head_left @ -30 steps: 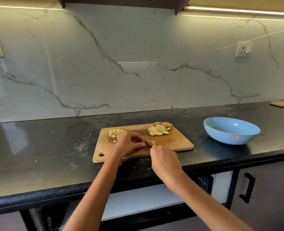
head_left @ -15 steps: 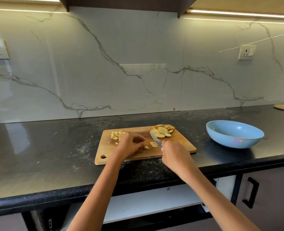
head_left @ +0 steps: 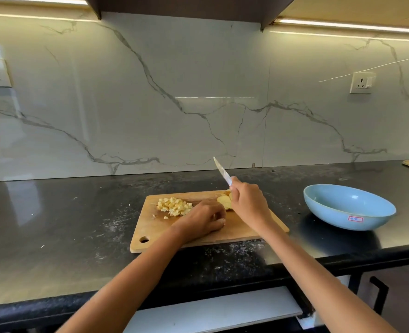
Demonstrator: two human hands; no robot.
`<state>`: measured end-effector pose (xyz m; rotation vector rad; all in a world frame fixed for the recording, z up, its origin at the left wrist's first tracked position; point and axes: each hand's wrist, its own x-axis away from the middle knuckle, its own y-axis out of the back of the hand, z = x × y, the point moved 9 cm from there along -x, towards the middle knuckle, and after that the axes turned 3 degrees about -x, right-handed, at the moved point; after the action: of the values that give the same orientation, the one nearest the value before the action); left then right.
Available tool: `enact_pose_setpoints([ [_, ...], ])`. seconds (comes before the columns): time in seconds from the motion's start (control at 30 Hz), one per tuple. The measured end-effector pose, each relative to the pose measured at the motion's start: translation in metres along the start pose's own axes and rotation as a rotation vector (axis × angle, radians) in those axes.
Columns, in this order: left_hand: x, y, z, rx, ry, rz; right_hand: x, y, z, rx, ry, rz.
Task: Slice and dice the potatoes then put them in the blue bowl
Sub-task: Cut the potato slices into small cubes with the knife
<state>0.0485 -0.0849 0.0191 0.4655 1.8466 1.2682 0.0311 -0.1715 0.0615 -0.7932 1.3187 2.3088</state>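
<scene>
The left hand [head_left: 204, 218] rests on the wooden cutting board [head_left: 237, 230], fingers curled loosely, seemingly holding nothing. Just beyond, the right hand [head_left: 247, 203] grips a knife [head_left: 222, 171], blade raised above potato slices [head_left: 223, 200]. Diced potato [head_left: 174, 206] lies far-left on the board; the blue bowl [head_left: 348, 207] sits apart on the desk [head_left: 54, 224].

Warm light strips [head_left: 342, 26] under the cabinets at the top of the frame light the scene brightly and evenly. The glossy wall [head_left: 198, 97] and dark desk [head_left: 42, 212] carry pale reflections at left, and the bowl [head_left: 348, 206] casts a soft shadow. Wide-angle distortion bends the edges; detail is slightly soft.
</scene>
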Motion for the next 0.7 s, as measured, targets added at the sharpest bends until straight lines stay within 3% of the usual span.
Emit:
enact_pose_setpoints([
  [0.27,0.002,0.020,0.074,-0.247,0.261,-0.125,-0.055,-0.024,-0.032,-0.086,-0.047,-0.119],
  [0.4,-0.003,0.025,0.043,-0.039,0.098,-0.207,-0.055,-0.034,-0.039,-0.128,-0.041,-0.136],
  [0.53,-0.008,-0.005,0.003,0.248,0.022,0.077,-0.054,-0.031,-0.042,-0.153,-0.028,-0.160],
  [0.7,-0.007,-0.006,0.022,0.261,0.089,0.106,-0.049,-0.026,-0.049,-0.170,-0.046,-0.183],
])
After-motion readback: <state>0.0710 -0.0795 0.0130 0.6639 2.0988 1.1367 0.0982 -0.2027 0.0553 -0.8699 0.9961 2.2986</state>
